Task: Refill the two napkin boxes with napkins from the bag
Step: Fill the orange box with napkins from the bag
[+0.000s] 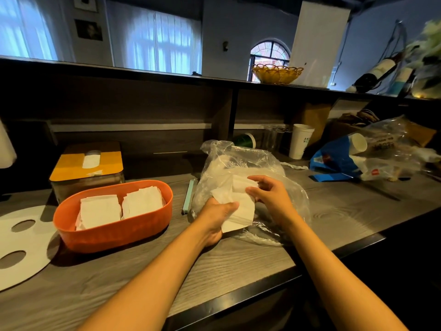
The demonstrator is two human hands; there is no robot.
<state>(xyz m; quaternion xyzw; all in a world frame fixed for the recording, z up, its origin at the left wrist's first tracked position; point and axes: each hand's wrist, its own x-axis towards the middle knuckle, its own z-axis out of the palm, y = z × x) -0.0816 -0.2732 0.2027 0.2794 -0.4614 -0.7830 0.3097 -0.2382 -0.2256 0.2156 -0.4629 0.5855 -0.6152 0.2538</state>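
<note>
You have an open orange napkin box (112,231) holding two white stacks, a yellow-lidded napkin box (87,167) behind it, and a crumpled clear bag (241,161) of napkins (238,206) to its right.

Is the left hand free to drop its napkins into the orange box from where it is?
Probably yes. The left hand grips the napkin stack just right of the open orange box, with nothing between; the right hand also holds the stack.

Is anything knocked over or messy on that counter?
Yes. A green cup lies tipped on its side behind the clear napkin bag. At the right, a crumpled plastic bag sprawls open with a white cup lying sideways inside.
</note>
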